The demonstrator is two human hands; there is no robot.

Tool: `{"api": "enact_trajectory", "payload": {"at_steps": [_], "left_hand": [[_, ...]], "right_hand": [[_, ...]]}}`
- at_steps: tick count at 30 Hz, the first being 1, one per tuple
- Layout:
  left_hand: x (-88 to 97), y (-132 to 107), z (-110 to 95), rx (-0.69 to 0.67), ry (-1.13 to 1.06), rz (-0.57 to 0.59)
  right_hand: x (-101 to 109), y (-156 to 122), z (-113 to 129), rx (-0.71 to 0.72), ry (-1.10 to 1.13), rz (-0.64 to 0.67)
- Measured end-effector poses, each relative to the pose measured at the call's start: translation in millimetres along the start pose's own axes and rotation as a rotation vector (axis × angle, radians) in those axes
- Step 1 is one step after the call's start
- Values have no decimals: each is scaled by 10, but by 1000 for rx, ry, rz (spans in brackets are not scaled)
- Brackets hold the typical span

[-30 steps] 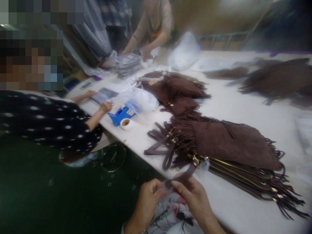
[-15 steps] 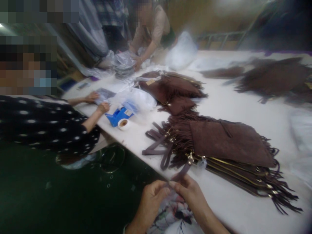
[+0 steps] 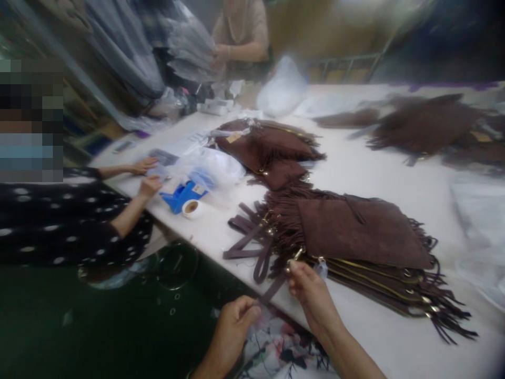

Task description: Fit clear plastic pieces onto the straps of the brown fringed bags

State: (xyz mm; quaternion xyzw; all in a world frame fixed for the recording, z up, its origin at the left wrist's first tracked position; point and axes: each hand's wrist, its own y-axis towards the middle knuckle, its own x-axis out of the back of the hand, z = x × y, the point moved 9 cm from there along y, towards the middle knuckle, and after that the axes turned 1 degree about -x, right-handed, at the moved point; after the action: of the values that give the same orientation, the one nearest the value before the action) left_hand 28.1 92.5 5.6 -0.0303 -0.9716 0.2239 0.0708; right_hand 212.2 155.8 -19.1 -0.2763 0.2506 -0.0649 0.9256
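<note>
A stack of brown fringed suede bags (image 3: 363, 231) lies on the white table in front of me, gold zippers showing along its near side. From its left end a brown strap (image 3: 273, 288) stretches over the table edge. My left hand (image 3: 231, 332) pinches the lower end of that strap, off the table's edge. At the upper end, my right hand (image 3: 315, 300) has its fingers closed on a gold metal clasp (image 3: 298, 255) beside the stack. Other looped straps (image 3: 240, 242) hang out to the left.
A blue tape dispenser (image 3: 183, 196) with a white roll (image 3: 191, 209) stands left. More brown bags (image 3: 272, 142) lie behind, others (image 3: 426, 126) at far right. A co-worker in a dotted top (image 3: 79, 226) handles clear plastic; another person (image 3: 240, 47) holds plastic-wrapped items across the table.
My right hand has moved up from beside my left hand to the clasp, leaving the strap stretched between them. The person across has lifted the plastic-wrapped stack off the table.
</note>
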Motion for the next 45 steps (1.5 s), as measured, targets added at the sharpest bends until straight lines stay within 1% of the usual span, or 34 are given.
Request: {"api": "enact_trajectory", "payload": {"at_steps": [4,6,10,14,17,20,22,26,28,31,37,42,45], "left_hand": [[-99,81,9,21,-25,-10],[-165,130,-28,26,-29,-15],[-307,252,-210,-14,-26,-44],[-485,392,-393,-55,-70,-31],[-549,459,-494,-106,-23,-39],[-566,477,-524,-124,27,-43],[-566,476,-528,-123,59,-47],[-587,485,-576,-156,95,-51],[-590,501,-610,-178,113,-66],[-595,526,-653,-199,131,-89],[-621,580,-722,-228,149,-128],[-633,634,-823,-268,221,-161],[-624,672,-873,-277,301,-176]], "right_hand": [[11,37,-58,-7,-40,5],[50,25,-65,-16,-71,-4],[91,-14,-46,-25,-139,-4],[64,-60,42,21,-180,26],[91,-66,107,52,-214,41],[160,-32,140,83,-277,37],[203,-3,141,95,-278,12],[264,20,131,97,-117,-96],[260,22,142,114,-35,-113],[239,42,147,120,18,-80],[170,55,87,26,14,31],[132,32,170,49,-82,60],[170,43,200,47,-68,20]]}}
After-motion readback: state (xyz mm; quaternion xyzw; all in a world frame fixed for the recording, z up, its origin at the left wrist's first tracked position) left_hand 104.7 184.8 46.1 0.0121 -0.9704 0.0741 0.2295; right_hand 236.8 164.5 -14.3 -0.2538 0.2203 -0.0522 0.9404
